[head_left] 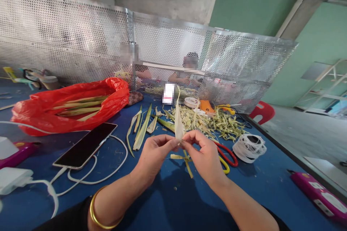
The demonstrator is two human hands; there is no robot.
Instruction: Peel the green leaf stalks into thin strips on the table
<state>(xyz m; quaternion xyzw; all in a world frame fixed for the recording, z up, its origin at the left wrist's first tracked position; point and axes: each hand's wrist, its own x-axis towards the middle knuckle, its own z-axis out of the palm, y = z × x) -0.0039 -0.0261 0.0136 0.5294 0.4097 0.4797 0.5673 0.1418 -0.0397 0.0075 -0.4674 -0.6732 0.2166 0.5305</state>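
Both my hands meet over the blue table (173, 202). My left hand (154, 153) and my right hand (204, 155) each pinch the base of a pale leaf strip (178, 121) that stands upright between them. A yellow-green strip end (187, 160) hangs below my fingers. Loose green leaf strips (141, 128) lie just beyond my left hand. A heap of leaf trimmings (214, 121) lies beyond my right hand. Red and yellow handled scissors (227, 157) lie right of my right hand.
A red plastic bag (65, 110) holding leaves lies at the left. A phone (86, 144) on a white cable (108, 173) lies near it. A white string coil (249, 147), a magenta object (320, 196), a perforated metal screen (173, 54) with people behind it, and a red chair (262, 112) are in view.
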